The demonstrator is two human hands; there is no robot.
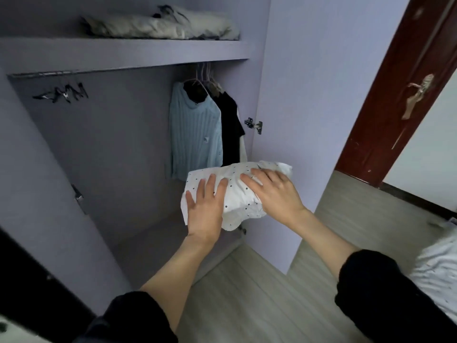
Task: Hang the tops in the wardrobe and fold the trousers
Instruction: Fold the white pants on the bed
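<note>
Underneath, thumbs hidden: both hands' flat fingers (210, 184) atop folded dotted trousers (237, 194), grip unclear.

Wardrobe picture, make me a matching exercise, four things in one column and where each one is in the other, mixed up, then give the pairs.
Things:
1. Light blue top
2. Grey bundle of cloth
3. White dotted folded garment
4. Bare hangers

Places:
A. On the top shelf
B. On the rail, left side
C. Held between both hands
D. Hanging at the right, beside a black top

Pairs: 1-D, 2-A, 3-C, 4-B
</note>
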